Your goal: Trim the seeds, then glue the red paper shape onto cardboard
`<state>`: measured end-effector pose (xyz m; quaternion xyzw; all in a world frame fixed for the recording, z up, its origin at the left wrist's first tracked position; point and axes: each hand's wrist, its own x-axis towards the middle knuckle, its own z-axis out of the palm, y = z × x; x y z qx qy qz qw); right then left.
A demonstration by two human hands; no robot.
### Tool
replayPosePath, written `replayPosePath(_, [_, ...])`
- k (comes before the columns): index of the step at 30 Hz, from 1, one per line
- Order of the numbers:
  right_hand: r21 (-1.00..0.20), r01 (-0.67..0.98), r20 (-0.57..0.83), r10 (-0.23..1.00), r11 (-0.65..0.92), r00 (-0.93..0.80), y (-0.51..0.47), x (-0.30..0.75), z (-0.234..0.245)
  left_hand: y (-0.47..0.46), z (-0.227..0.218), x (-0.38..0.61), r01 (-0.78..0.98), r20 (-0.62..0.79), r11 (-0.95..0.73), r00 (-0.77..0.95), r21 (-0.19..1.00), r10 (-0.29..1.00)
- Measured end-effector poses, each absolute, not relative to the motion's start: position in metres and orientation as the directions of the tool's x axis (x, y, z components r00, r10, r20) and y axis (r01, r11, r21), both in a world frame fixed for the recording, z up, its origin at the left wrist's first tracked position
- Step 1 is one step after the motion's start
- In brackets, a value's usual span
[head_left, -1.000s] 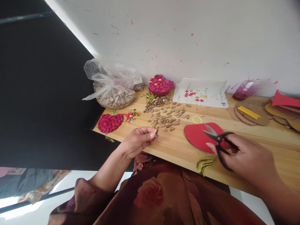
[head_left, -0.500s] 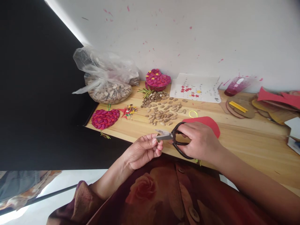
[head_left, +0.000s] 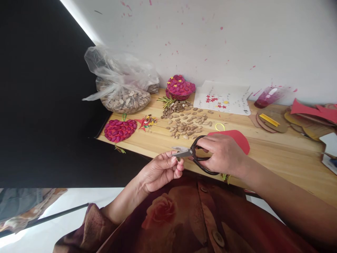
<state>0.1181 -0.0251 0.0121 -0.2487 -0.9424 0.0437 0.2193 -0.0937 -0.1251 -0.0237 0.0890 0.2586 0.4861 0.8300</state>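
Black-handled scissors [head_left: 191,152], clasped by the right hand [head_left: 223,151], point toward nine o'clock; the left hand [head_left: 163,168] pinches a shell [head_left: 178,158].

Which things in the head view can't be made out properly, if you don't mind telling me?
All in the head view:
Small piece in the left hand: partly hidden by that hand and the scissors.
Red card: its near part is hidden by the right hand.
Paper sheet: marks too small to read.
White object: cut off by the right edge.
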Motion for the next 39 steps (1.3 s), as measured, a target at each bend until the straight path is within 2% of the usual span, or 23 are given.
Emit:
replayPosePath(13, [-0.160,0.423,0.277,0.452,0.892,-0.848,-0.015,0.118,0.016,-0.128,-0.026,-0.100,-0.730,-0.276,0.530,0.453,0.430,0.848])
replayPosePath(18, [-0.189,0.410,0.217,0.445,0.892,-0.869,-0.009,0.116,0.019,-0.128,-0.029,-0.101,-0.724,-0.253,0.530,0.466,0.442,0.848])
replayPosePath(25, [-0.200,0.402,0.170,0.436,0.893,-0.884,-0.004,0.114,0.018,-0.128,-0.033,-0.103,-0.694,-0.280,0.553,0.478,0.462,0.833])
replayPosePath(29, [-0.140,0.487,0.166,0.505,0.862,-0.847,-0.003,0.114,0.012,-0.124,-0.034,-0.109,-0.696,-0.330,0.533,0.419,0.482,0.846])
replayPosePath(31, [-0.115,0.581,0.191,0.592,0.806,-0.783,-0.004,0.117,0.008,-0.121,-0.032,-0.117,-0.651,-0.361,0.499,0.347,0.572,0.866])
replayPosePath(33, [-0.112,0.669,0.210,0.676,0.735,-0.707,-0.006,0.125,0.003,-0.117,-0.028,-0.127,-0.508,-0.376,0.437,0.224,0.742,0.899])
replayPosePath(35, [-0.133,0.740,0.217,0.748,0.659,-0.627,-0.009,0.140,-0.003,-0.110,-0.024,-0.139,-0.232,-0.328,0.332,0.054,0.914,0.943])
replayPosePath(36, [-0.155,0.773,0.222,0.784,0.615,-0.579,-0.010,0.150,-0.006,-0.106,-0.023,-0.144,-0.052,-0.271,0.269,-0.030,0.962,0.962])
replayPosePath(37, [-0.175,0.802,0.225,0.816,0.571,-0.533,-0.013,0.161,-0.009,-0.102,-0.023,-0.149,0.139,-0.197,0.208,-0.094,0.968,0.976])
replayPosePath(39, [-0.179,0.869,0.241,0.876,0.462,-0.417,-0.018,0.184,-0.014,-0.092,-0.024,-0.156,0.471,-0.034,0.100,-0.146,0.877,0.989])
